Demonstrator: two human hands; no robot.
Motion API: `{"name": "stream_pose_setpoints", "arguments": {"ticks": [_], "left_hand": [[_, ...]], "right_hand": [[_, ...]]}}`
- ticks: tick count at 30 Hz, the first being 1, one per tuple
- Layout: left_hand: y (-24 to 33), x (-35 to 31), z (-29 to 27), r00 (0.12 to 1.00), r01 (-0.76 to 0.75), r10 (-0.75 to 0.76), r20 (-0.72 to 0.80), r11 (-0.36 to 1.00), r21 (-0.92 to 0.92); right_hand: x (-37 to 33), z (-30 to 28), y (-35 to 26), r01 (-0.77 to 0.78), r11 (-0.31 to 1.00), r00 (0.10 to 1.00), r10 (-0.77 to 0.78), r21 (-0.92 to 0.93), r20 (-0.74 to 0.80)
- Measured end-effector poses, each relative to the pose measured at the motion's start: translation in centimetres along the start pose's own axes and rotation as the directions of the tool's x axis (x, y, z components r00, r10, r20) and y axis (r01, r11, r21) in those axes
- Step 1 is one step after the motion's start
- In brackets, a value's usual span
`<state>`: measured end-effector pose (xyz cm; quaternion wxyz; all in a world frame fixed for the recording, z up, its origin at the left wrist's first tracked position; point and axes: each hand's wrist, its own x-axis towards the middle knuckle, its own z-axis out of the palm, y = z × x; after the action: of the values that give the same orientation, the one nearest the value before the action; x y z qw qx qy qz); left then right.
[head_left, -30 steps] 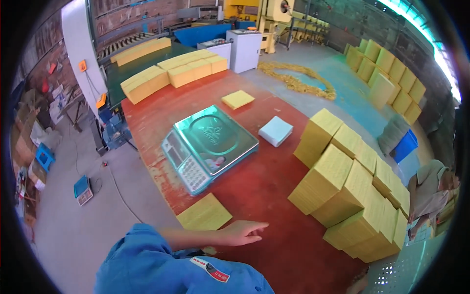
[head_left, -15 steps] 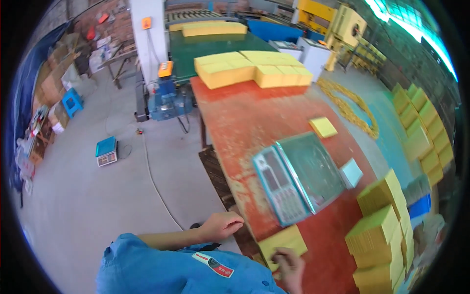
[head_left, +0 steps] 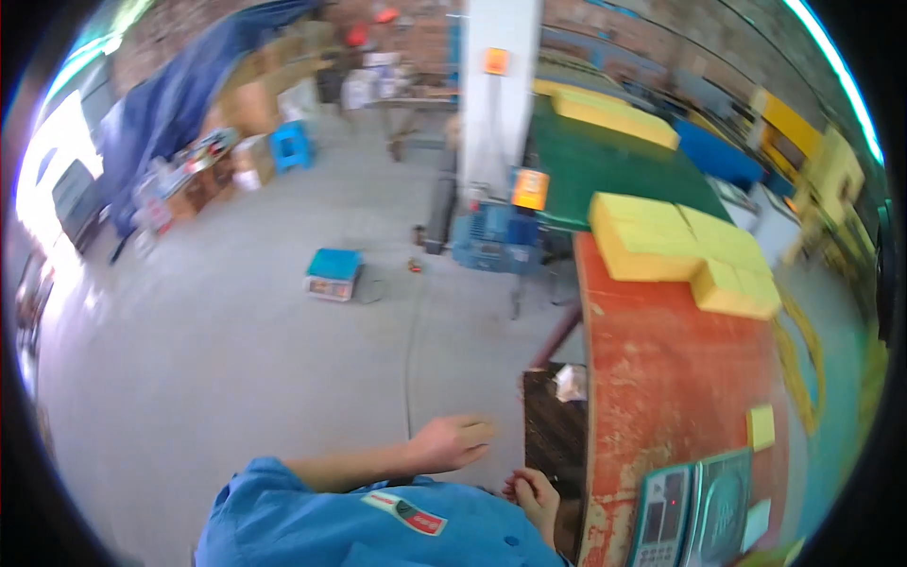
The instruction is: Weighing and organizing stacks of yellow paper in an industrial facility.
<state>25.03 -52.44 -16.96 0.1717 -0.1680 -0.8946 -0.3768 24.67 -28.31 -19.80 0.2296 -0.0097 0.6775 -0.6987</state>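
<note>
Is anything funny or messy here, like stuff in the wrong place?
Yes. A small teal weighing scale sits alone on the bare concrete floor, away from the red table, which has its own scale. A crumpled white scrap lies in the dark crate beside the table.

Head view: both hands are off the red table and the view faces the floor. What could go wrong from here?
1. The weighing scale sits close to the near edge of the red table; the right hand, curled beside that edge, could knock it.
2. The left hand hangs empty over the concrete floor, where a cable trails: possibly a trip hazard.
3. The yellow foam blocks lie at the far end, outside the person's attention.
</note>
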Motion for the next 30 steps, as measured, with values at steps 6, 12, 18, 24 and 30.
{"name": "stream_pose_setpoints", "arguments": {"ticks": [6,12,18,24,30], "left_hand": [[-5.2,7.8,-0.3,0.971,0.007,-0.052,0.235,0.983,0.186],[-8.7,21.6,2.9,0.935,-0.145,0.068,0.349,0.969,0.2],[-9.6,34.2,6.5,0.897,-0.32,0.274,0.346,0.944,0.082],[-11.4,51.3,13.2,0.739,-0.538,0.496,0.456,0.842,-0.043],[-11.2,70.0,27.4,0.727,-0.59,0.541,0.422,0.807,-0.019]], "right_hand": [[7.0,1.3,-0.6,0.048,0.998,0.998,-0.046,0.051,-0.042],[13.5,-2.1,-1.3,0.085,0.996,0.974,-0.076,0.034,-0.215],[17.5,-6.3,-7.0,0.08,0.994,0.937,-0.05,0.074,-0.346],[19.0,-8.4,-5.9,0.041,0.744,0.521,-0.586,-0.667,-0.621],[19.1,-7.7,-3.9,-0.347,0.617,0.36,-0.608,-0.706,-0.708]]}}
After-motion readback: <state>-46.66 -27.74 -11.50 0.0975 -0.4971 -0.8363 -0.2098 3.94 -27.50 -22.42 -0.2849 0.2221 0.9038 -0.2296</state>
